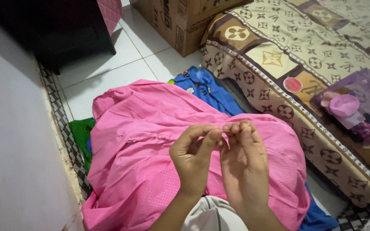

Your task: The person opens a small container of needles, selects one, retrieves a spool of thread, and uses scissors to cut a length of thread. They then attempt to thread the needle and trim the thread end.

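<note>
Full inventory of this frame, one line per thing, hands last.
pink cloth: 1, pink, spread over the lap, centre
needle: 1, thin, pinched between the fingertips of both hands
blue cloth: 1, blue, on the floor under the pink cloth
green cloth: 1, green, by the wall
mattress: 1, tan and brown patterned, right
plastic box: 1, clear purple, on the mattress, holds small items
round lid: 1, red, on the mattress
cardboard box: 1, brown, top
tiled floor: white
left hand: 1, fingertips pinched
right hand: 1, fingertips pinched
</note>
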